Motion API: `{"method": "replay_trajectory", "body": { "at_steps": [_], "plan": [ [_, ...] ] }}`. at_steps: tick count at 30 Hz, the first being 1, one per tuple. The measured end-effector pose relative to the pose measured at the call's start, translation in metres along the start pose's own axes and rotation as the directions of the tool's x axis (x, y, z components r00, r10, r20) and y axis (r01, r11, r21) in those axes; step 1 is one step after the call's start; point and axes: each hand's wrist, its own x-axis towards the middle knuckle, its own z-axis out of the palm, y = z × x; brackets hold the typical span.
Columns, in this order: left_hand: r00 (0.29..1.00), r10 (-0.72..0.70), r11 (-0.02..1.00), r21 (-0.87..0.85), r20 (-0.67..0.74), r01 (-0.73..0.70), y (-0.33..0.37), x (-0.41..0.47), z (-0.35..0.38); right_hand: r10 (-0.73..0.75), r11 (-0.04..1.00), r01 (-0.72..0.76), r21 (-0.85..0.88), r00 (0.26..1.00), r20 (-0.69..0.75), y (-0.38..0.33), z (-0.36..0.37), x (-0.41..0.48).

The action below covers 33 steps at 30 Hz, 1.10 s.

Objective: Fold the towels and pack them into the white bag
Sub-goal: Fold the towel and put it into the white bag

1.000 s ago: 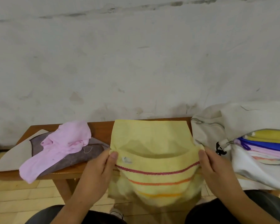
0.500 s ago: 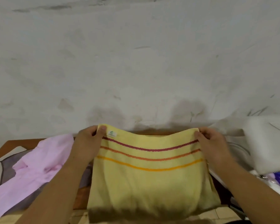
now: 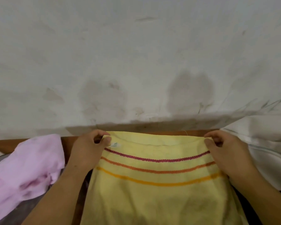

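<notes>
The brown wooden counter (image 3: 68,140) stands against a stained white wall (image 3: 136,54). A yellow towel (image 3: 156,192) with three coloured stripes lies spread across the counter's middle. A crumpled pink towel (image 3: 26,168) lies to its left, overlapping a grey cloth (image 3: 23,211), and the white bag (image 3: 263,143) rests at the right end.

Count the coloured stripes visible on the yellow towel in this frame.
3, running across the yellow towel between the hands: maroon stripe farthest from the camera, orange-red stripe in the middle, golden stripe nearest. Folded layers may hide more.
</notes>
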Motion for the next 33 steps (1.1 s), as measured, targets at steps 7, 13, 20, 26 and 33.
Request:
{"method": "replay_trajectory", "body": {
  "at_steps": [7,13,20,26,33],
  "plan": [
    [0.984,-0.062,0.998,-0.027,-0.168,0.059,0.003,0.009,0.019,-0.005,0.999,0.0,-0.044,0.994,-0.113,-0.002,0.006,0.001],
    [0.981,-0.138,0.99,0.012,-0.134,0.141,0.009,0.012,0.028,-0.018,0.985,0.007,-0.173,0.998,-0.063,-0.004,0.007,-0.001],
    [0.998,-0.054,0.996,0.067,-0.026,0.056,0.009,0.005,0.012,-0.042,0.928,0.051,-0.368,0.999,0.033,-0.005,0.008,0.005],
    [0.995,-0.091,0.986,-0.146,-0.043,0.084,0.011,-0.002,-0.008,-0.052,0.953,0.057,-0.299,0.998,0.025,-0.003,0.007,0.003],
    [0.992,-0.127,0.917,-0.381,0.009,0.121,0.012,-0.006,-0.019,0.008,0.998,-0.009,-0.055,1.0,-0.023,-0.001,0.0,0.001]
  ]
}}
